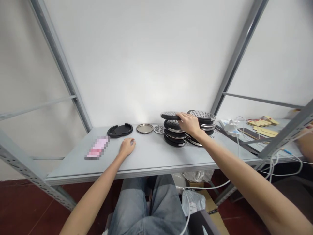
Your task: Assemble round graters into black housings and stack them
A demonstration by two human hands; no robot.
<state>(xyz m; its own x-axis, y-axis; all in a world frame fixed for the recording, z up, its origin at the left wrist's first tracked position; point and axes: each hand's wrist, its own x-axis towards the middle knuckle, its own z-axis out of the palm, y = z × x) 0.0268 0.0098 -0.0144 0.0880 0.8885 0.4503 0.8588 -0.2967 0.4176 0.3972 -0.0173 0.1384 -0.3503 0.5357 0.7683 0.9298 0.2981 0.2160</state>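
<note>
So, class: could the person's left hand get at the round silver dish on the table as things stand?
Probably yes. The left hand rests flat on the table, holding nothing, and the silver dish lies just beyond it with only bare tabletop between. The black tray sits off to the side, not in the way.

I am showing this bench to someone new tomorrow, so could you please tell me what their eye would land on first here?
Probably the stacks of round black perforated discs at the back of the grey table, where the right hand grips the topmost disc. The left hand rests flat on the table, and behind it lie a black round tray, a shiny metal dish and a small mesh disc in a row.
</note>
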